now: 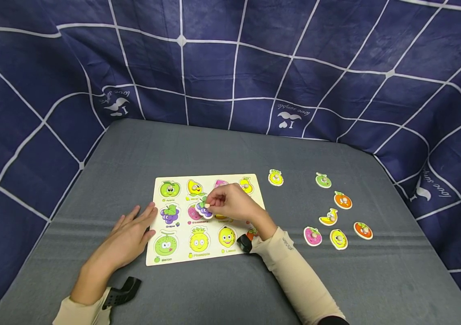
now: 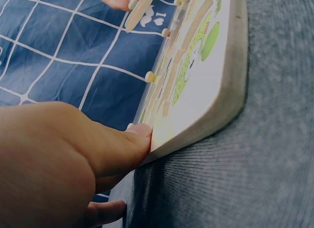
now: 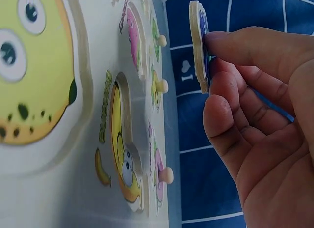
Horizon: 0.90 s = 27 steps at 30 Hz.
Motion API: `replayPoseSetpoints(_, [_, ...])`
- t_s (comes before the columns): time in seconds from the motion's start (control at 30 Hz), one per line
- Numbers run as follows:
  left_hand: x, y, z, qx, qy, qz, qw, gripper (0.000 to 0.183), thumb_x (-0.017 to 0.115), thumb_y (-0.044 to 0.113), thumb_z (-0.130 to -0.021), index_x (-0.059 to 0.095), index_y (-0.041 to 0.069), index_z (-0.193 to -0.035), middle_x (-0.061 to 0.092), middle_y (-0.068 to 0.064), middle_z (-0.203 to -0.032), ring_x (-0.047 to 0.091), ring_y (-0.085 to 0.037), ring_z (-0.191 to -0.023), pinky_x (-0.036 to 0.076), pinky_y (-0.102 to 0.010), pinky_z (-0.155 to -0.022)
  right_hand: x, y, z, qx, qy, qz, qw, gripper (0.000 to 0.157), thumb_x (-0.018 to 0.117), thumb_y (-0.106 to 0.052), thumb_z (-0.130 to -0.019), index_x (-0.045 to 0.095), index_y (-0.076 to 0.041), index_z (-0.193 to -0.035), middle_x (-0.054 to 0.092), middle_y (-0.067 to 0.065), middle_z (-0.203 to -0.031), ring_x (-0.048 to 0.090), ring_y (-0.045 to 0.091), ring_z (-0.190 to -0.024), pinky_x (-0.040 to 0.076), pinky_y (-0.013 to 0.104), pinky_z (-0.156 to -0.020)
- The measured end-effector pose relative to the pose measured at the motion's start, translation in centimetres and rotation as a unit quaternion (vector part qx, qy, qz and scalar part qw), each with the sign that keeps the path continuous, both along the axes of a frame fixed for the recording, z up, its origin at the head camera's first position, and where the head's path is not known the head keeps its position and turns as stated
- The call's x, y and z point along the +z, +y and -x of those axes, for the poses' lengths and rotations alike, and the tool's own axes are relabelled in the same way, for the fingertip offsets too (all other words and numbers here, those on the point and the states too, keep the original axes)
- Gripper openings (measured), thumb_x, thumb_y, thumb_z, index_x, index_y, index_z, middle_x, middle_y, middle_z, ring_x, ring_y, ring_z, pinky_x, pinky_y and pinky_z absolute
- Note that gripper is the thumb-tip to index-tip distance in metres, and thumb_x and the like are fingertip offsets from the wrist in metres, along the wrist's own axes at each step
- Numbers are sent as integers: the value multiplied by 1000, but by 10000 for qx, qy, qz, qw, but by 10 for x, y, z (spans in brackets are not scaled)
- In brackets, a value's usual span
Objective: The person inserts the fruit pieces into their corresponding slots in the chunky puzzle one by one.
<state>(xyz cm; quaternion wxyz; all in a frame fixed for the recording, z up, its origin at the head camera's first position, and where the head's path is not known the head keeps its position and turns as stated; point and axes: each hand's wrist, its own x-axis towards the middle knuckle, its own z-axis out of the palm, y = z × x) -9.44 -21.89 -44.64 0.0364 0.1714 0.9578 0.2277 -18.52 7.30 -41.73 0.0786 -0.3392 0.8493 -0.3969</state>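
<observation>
A pale wooden fruit puzzle board [image 1: 183,225] lies on the grey cloth. My right hand [image 1: 236,203] pinches a purple grape piece [image 1: 203,209] by its knob, above the middle row near the strawberry picture. The right wrist view shows this piece [image 3: 197,46] edge-on, clear of the board. My left hand [image 1: 126,239] lies at the board's left edge, fingers extended, and its thumb [image 2: 140,132] touches the rim. In the top row, an apple piece [image 1: 170,189] and a mango piece [image 1: 195,188] sit in their recesses. The grape recess [image 1: 169,214] shows its printed picture.
Right of the board lie several loose knobbed pieces, among them a pineapple [image 1: 276,178], a green melon [image 1: 323,181], an orange [image 1: 343,200], a banana [image 1: 329,217], a pink piece [image 1: 313,236] and a lemon [image 1: 338,239]. A blue checked curtain [image 1: 214,63] surrounds the table.
</observation>
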Motion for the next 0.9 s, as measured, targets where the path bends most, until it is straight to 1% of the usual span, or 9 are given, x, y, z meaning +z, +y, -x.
replayPoseSetpoints(0.2, [-1,0,0,-8,-13,-16,10000,54,62,8,-96,45,-6,-145,37,-24,-152,28,-56,-137,20,-75,-102,-1,-8,2,43,-17,102,9999,8,79,-2,-81,73,-4,-85,61,-6,-69,53,3,-64,46,18,-59])
replayPoseSetpoints(0.37, [-1,0,1,-8,-29,-3,10000,54,62,8,-96,45,-6,-145,37,-24,-152,28,-56,-137,20,-75,-102,-3,-16,3,136,57,100,9998,8,79,-3,-81,72,-6,-83,61,-6,-69,53,1,-62,46,17,-59])
replayPoseSetpoints(0.63, [-1,1,1,-18,-40,0,10000,54,62,8,-96,44,-6,-145,36,-24,-153,28,-56,-137,20,-75,-102,-4,-23,3,175,-95,98,9998,7,79,-3,-81,72,-4,-83,62,-5,-69,53,0,-61,46,17,-58])
replayPoseSetpoints(0.9, [-1,0,2,-16,2,25,10000,54,63,8,-95,45,-7,-144,37,-24,-152,28,-57,-136,20,-75,-102,-4,-32,3,173,-306,136,9993,7,78,-3,-82,72,-5,-84,61,-5,-68,52,1,-62,46,17,-59])
